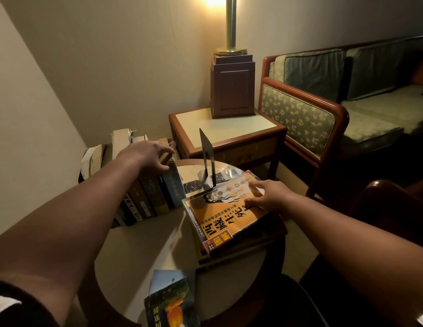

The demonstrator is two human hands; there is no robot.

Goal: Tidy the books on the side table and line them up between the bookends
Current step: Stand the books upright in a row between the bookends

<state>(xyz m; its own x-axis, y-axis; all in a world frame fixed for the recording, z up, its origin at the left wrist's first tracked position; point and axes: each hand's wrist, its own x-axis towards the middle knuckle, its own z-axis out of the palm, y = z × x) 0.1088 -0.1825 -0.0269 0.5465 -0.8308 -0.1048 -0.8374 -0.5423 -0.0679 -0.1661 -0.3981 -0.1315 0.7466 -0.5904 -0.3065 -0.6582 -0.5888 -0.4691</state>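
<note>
Dim corner w/ lit lamp (pixel 231 24) and green sofa (pixel 335 90) at far right; round desk (pixel 139 246) in front carries the books. Left hand (pixel 149 155) rests palm-down on top of the row of upright books (pixel 146 197) at the desk's left, fingers curled over the rightmost one, steadying it. Right hand (pixel 264 197) lies flat, fingers spread, on the orange book (pixel 225 217), top of a flat stack at the desk's right; no grip yet. Black bookend (pixel 207 159) stands upright just beyond the stack, apart from the row. Another book (pixel 170 300) lies at the near edge. Left bookend can't be seen. Likely step: pick up the orange book. Best done by sliding a thumb under its right edge, tipping it upright, spine facing near, and setting it vs. the row while the left hand keeps the row from toppling; then push the bookend in tight.
</note>
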